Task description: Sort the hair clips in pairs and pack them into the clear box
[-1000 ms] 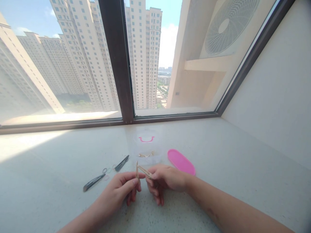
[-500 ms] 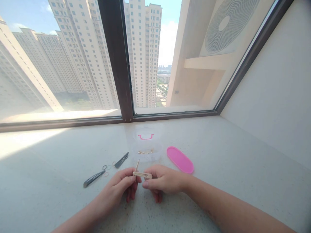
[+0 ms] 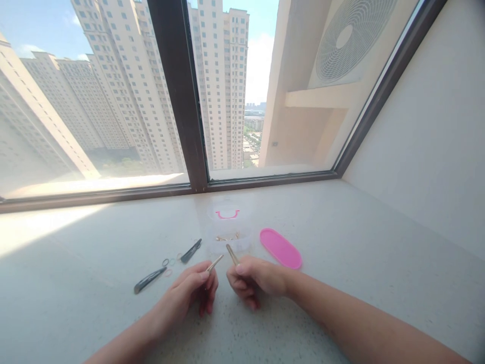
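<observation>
My left hand (image 3: pixel 191 289) pinches a slim beige hair clip (image 3: pixel 217 261) between thumb and forefinger, its tip pointing up and right. Opposite it, my right hand (image 3: pixel 261 279) grips a second beige hair clip (image 3: pixel 231 254), which tilts up to the left. The two clips are close together but apart. Just beyond them stands a clear plastic box (image 3: pixel 244 246) with a pink handle (image 3: pixel 227 217). Small gold-coloured pieces (image 3: pixel 227 238) show inside it, their kind too small to make out.
A pink oval lid (image 3: pixel 280 248) lies right of the box. To the left are a dark hair clip (image 3: pixel 150 279), another dark clip bundle (image 3: pixel 191 251) and several small hair ties (image 3: pixel 165 262). A window frame (image 3: pixel 170 189) edges the pale sill; a white wall (image 3: pixel 424 151) rises at right.
The two clips, crossed close together before, have come apart. My right hand has turned its clip from lying sideways to pointing upward. The left clip leans further right.
</observation>
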{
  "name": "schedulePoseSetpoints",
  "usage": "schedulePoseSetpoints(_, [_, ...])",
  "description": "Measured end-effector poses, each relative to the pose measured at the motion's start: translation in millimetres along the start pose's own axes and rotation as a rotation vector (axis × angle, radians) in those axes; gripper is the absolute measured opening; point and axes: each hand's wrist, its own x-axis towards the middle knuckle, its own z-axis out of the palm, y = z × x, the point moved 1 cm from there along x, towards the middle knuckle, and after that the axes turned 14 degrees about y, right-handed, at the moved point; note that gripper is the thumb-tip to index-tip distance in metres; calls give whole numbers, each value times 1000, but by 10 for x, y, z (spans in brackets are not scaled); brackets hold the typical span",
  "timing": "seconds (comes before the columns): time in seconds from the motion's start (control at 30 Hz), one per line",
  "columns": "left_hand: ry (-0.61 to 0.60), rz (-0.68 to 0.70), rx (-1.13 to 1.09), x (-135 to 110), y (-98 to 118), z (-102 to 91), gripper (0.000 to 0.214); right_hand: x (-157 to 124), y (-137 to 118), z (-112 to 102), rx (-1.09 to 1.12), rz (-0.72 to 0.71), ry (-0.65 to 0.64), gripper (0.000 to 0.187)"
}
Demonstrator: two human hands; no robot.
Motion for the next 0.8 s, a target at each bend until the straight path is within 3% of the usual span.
schedulePoseSetpoints(0.23, [21,24,185,-4,37,10,35,-47,-70,67,40,6,2,31])
schedulePoseSetpoints(0.4, [34,33,207,-9,25,-3,43,-41,-143,130,57,-61,30,18])
schedulePoseSetpoints(0.6, [21,38,149,-8,44,11,48,-39,-171,64,-126,-58,-38,22])
schedulePoseSetpoints(0.8, [47,-28,132,12,30,18,35,-35,-61,-12,-126,39,90,24])
